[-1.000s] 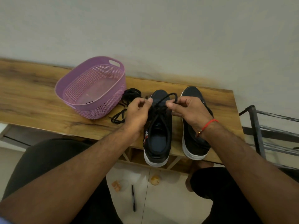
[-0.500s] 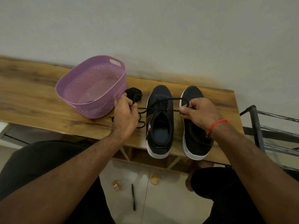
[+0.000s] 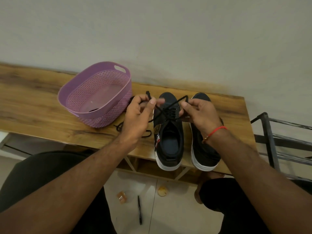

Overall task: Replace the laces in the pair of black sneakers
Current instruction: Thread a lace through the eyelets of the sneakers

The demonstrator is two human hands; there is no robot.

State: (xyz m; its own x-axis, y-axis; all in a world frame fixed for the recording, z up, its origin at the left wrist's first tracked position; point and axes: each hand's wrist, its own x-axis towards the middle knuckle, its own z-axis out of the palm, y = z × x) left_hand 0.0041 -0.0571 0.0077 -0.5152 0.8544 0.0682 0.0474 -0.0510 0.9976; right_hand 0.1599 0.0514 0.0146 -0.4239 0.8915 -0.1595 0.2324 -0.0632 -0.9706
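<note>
Two black sneakers with white soles stand side by side on the wooden bench [image 3: 42, 115], heels toward me. The left sneaker [image 3: 169, 137] is laced with a black lace [image 3: 166, 110] whose two ends cross above its tongue. My left hand [image 3: 138, 119] pinches one lace end, which loops up over its fingers. My right hand [image 3: 200, 114] pinches the other end, held above the toe. The right sneaker [image 3: 204, 152] lies partly under my right wrist; its lacing is hidden.
A purple perforated basket [image 3: 101, 88] sits left of the shoes, with a loose black lace [image 3: 120, 126] beside it on the bench. A metal rack [image 3: 276, 141] stands at the right. A pen [image 3: 139, 210] and small objects lie on the floor below.
Both hands had pulled the lace ends apart sideways; now they have come back toward the middle and lifted, so the ends cross above the left sneaker.
</note>
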